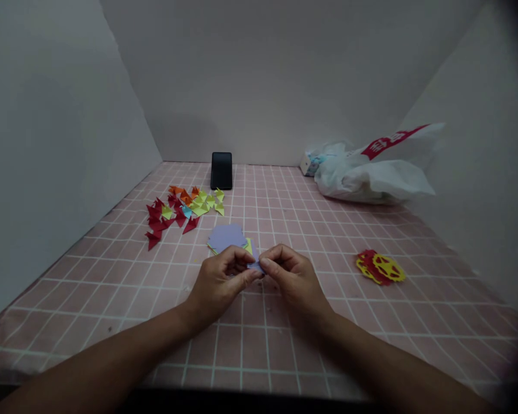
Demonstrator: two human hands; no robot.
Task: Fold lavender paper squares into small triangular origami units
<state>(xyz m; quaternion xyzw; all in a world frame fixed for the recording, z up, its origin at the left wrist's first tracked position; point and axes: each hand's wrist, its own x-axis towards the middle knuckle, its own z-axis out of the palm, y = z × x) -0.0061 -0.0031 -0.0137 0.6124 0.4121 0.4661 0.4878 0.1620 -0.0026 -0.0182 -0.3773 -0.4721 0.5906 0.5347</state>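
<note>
Between the fingertips of both hands is a small folded piece of purple paper [255, 265], mostly covered by the fingers. My left hand [220, 279] pinches its left side between thumb and fingers. On the other side, my right hand [297, 280] grips it near the corner with thumb and forefinger. Just behind the hands lies a stack of purple paper sheets [227, 237] with yellow-green edges showing beneath. A yellow-green and purple strip of paper [251, 246] sticks out to its right, partly hidden by my fingers.
Several folded paper birds [185, 210] in red, orange, yellow and blue lie at the left. A black phone [221, 171] is behind them. At the back right are a white plastic bag [366, 178] and a box [309, 163]. Red and yellow paper cutouts [380, 268] lie right.
</note>
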